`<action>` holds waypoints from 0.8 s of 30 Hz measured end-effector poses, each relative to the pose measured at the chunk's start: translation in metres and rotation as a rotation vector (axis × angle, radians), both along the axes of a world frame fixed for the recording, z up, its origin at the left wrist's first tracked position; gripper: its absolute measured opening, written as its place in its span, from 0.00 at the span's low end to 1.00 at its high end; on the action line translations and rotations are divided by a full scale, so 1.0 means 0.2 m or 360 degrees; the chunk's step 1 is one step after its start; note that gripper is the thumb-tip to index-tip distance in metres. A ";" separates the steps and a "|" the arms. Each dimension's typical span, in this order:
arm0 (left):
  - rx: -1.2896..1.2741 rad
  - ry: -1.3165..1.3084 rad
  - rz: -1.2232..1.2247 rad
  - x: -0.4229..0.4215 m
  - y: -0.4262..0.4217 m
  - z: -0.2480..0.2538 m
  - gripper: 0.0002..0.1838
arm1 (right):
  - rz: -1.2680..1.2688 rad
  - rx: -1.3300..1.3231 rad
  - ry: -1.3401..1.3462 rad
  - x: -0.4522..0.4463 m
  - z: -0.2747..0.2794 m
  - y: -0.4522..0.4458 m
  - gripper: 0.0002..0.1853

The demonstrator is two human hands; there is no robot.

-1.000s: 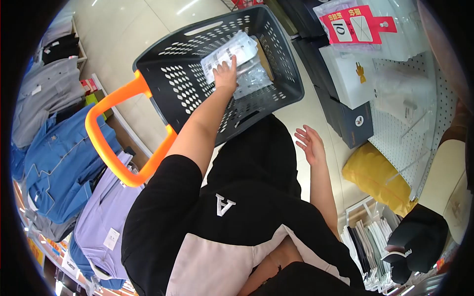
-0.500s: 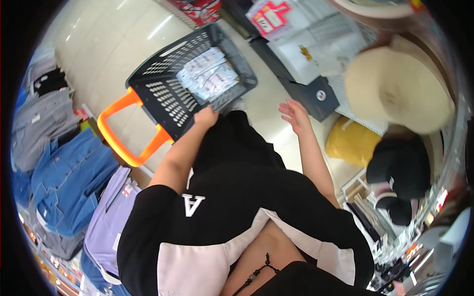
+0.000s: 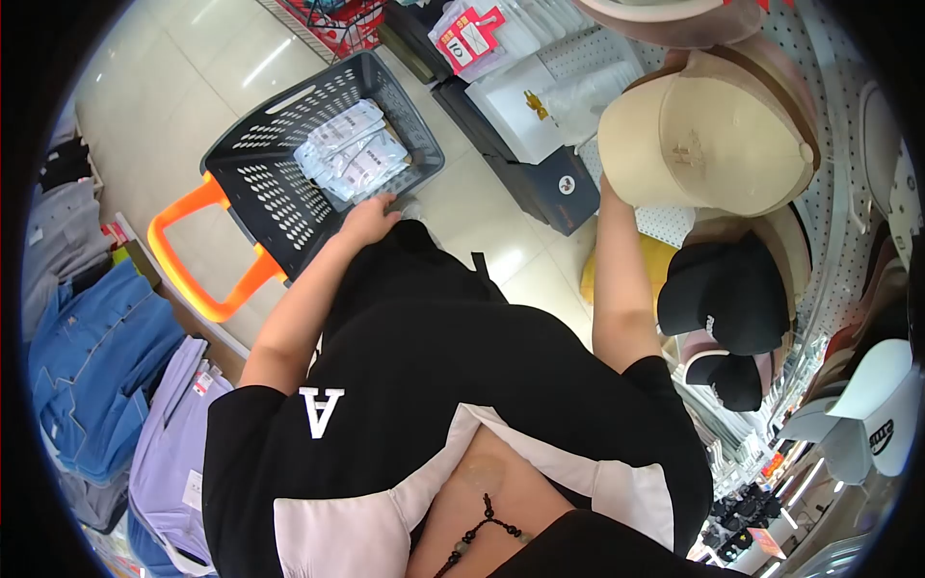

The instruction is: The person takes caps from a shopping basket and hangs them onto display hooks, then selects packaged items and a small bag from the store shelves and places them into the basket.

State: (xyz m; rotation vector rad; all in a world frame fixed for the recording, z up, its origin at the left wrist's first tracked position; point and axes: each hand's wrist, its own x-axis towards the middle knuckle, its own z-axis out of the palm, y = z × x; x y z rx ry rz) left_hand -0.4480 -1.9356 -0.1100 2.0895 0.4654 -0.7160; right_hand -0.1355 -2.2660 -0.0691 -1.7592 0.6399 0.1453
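Observation:
My left hand (image 3: pixel 369 221) is at the near rim of a dark grey shopping basket (image 3: pixel 255 144) with an orange handle (image 3: pixel 207 303). Its fingers are slightly apart, and I see nothing held in them. Several clear plastic packs with pale blue contents (image 3: pixel 352 154) lie in the basket. My right forearm (image 3: pixel 621 270) reaches up to a beige baseball cap (image 3: pixel 718 144) on the display. The cap's brim covers my right hand, so its fingers and any grip are hidden. Below it hangs a black cap (image 3: pixel 727 299).
Boxes (image 3: pixel 554 193) and a red price tag (image 3: pixel 469 39) are on the shelf ahead. More caps (image 3: pixel 872 414) hang at the right. Denim (image 3: pixel 106 356) and lilac clothes (image 3: pixel 173 433) hang at the left. A yellow bag (image 3: pixel 597 275) sits below the caps.
My right hand has moved from open air to behind the beige cap. The view has shifted, so the basket appears further left. My left hand remains by its rim.

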 end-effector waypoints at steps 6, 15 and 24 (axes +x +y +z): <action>-0.0142 -0.0055 -0.0101 0.05 -0.07 0.15 0.24 | -0.0071 -0.0224 -0.0207 0.13 0.04 -0.12 0.26; -0.0004 -0.0002 -0.0071 0.05 0.07 0.22 0.24 | -0.0117 -0.0300 -0.0223 0.12 0.04 -0.26 0.27; -0.0010 -0.0022 -0.0051 0.10 0.01 0.24 0.24 | -0.0119 -0.0314 -0.0245 0.13 0.04 -0.31 0.27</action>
